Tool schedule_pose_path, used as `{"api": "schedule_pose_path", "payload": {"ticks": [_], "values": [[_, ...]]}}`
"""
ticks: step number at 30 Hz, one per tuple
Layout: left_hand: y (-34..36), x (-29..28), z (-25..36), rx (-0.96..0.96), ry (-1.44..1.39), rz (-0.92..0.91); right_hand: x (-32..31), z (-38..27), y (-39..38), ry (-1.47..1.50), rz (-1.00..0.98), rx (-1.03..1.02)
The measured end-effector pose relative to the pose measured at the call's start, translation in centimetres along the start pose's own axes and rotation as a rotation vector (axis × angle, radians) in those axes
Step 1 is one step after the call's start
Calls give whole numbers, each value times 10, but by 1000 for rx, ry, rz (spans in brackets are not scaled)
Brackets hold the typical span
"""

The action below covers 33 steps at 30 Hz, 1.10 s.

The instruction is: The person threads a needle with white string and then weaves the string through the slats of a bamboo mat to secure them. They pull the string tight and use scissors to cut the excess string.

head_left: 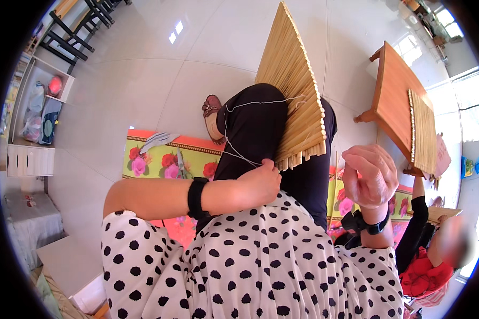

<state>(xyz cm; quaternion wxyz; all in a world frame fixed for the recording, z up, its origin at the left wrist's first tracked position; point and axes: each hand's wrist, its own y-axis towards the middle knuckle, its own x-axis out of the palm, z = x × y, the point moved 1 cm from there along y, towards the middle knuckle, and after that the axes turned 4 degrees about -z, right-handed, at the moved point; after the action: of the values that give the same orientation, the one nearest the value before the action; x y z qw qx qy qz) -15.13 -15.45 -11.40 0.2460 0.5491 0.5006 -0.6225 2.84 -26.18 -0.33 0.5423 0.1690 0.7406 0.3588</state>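
A mat of pale straw-coloured stalks [298, 101] stands on edge between my knees, its near end just above my lap. My left hand [261, 183] is pinched at the mat's near lower corner, closed on a thin white string [226, 125]. The string loops over my left thigh and runs up to the mat's face. To the right of the mat, my right hand [371, 175] is raised, apart from it. Its fingers are curled together, and whatever lies between them is hidden.
Under my legs lies a flowered cloth [194, 146], with scissors [181, 164] and a grey striped cloth [158, 140] on its left part. A wooden table [396, 80] at right bears another stalk mat [423, 130]. A person in red [426, 271] sits at lower right. Shelves [64, 85] stand left.
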Motion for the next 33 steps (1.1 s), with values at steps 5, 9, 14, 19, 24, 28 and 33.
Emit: {"api": "schedule_pose_path", "payload": {"ticks": [5,9,14,19,24,28,33], "values": [[6,-2,-5,55,76,2,-4,0,-6,-26,11,28],[-7,-24,-36,132,-230,104,-7,0,-15,-124,78,91],[-74,-60,-87,-153,-946,774,-4,2,-10,-117,82,180],[-109,-86,-107,-119,-1429,1316,7,0,19,306,-24,342],[-96,-105,-103,29,-1540,1352,44,-9,64,1656,-141,553],[-100,-105,-114,-27,-1495,1517,67,-15,61,1608,-413,546],[-135,-100,-132,39,-1752,1715,67,-12,48,1526,-403,753]]}}
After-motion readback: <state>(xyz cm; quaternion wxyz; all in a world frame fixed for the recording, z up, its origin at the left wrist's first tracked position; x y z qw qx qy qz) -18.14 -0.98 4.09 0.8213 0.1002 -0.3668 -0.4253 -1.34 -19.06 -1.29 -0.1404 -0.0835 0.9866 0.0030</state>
